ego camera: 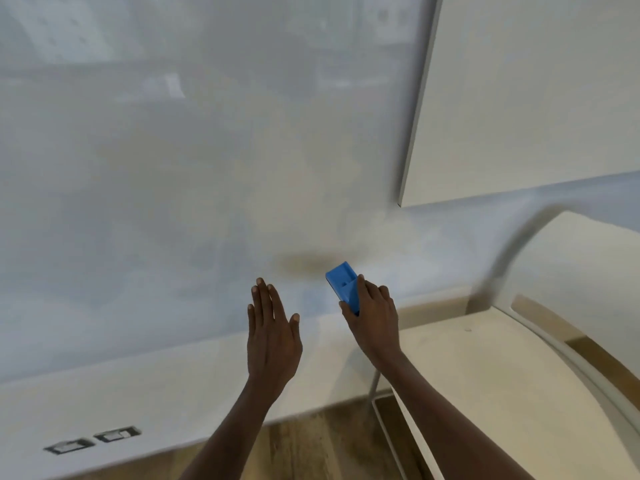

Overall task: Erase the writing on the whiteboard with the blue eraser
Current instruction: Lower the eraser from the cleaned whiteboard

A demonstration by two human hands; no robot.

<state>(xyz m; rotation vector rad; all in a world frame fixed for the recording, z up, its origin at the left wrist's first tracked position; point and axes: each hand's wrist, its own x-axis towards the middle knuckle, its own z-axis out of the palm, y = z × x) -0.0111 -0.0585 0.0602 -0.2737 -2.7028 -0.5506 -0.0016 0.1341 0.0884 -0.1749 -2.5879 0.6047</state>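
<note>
A large glossy whiteboard [173, 168] fills the upper left of the view. It looks blurred, and I can make out no writing on it, only a faint dark smudge [301, 263] low on the board. My right hand [372, 317] grips the blue eraser [343, 284] and holds it against the board's lower part, just right of the smudge. My left hand [272, 337] is raised beside it, flat, fingers apart, holding nothing, close to the board; whether it touches is unclear.
A white panel [519, 98] hangs at the upper right. A white table or chair with a curved rail [519, 358] stands at the right. Below the board runs a white wall with two sockets [91, 439] at lower left, and wooden floor [304, 445].
</note>
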